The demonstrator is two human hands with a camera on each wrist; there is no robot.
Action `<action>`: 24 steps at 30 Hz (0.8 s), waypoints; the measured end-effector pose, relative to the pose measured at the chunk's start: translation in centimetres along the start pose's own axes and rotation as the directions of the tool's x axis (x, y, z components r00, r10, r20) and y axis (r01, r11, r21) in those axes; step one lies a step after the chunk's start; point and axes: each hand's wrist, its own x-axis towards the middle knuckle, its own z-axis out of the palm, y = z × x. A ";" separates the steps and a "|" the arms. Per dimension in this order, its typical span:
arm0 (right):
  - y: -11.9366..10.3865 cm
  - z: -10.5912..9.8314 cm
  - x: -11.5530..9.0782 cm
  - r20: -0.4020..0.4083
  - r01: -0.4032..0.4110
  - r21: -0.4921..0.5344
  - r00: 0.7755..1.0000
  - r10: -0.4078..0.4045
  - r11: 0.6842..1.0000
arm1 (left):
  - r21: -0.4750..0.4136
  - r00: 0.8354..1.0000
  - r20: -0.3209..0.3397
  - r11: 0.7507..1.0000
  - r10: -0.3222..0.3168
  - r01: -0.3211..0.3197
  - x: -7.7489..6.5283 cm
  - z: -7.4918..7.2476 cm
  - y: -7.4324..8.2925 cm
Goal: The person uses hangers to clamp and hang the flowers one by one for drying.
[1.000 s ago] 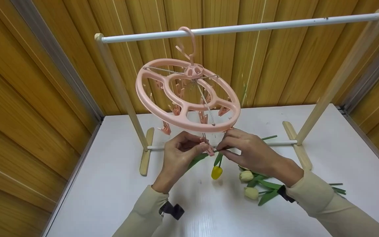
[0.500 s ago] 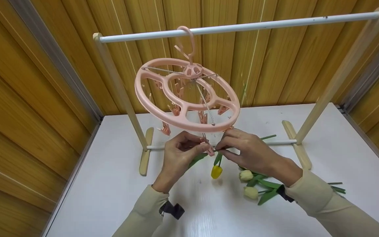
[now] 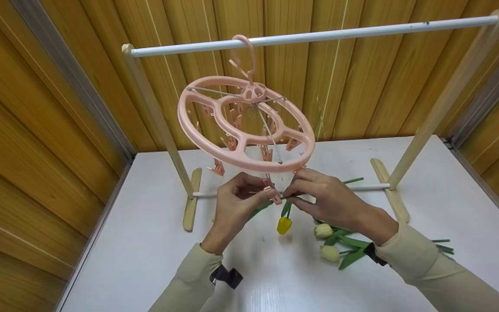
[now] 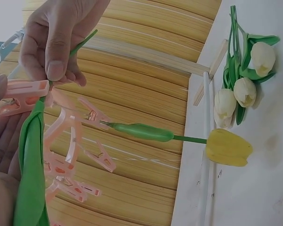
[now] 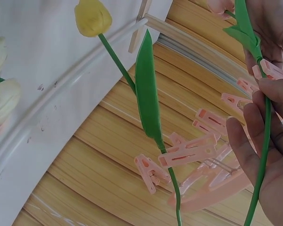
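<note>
My left hand pinches a pink clothespin hanging below the round pink drying hanger. Across the clothespin's jaws lies the green stem of an artificial tulip, its leaf on the left hand's side and its pale pink bloom at the top of the right wrist view. My right hand pinches that stem close beside the clothespin, the stem's end sticking out past the fingers. Between the hands and farther back, a yellow tulip hangs head down, its stem gripped by another clothespin.
The hanger hooks over the white bar of a wooden-legged rack. Several cream tulips lie on the white table under the right forearm. Other pink clothespins dangle round the ring. A wood-plank wall stands behind.
</note>
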 end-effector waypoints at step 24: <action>0.6 -0.9 -0.7 0.009 -0.013 -0.034 1.000 0.014 0.999 | 0.077 0.999 -0.017 0.996 -0.036 0.037 -1.0 -1.5 -1.0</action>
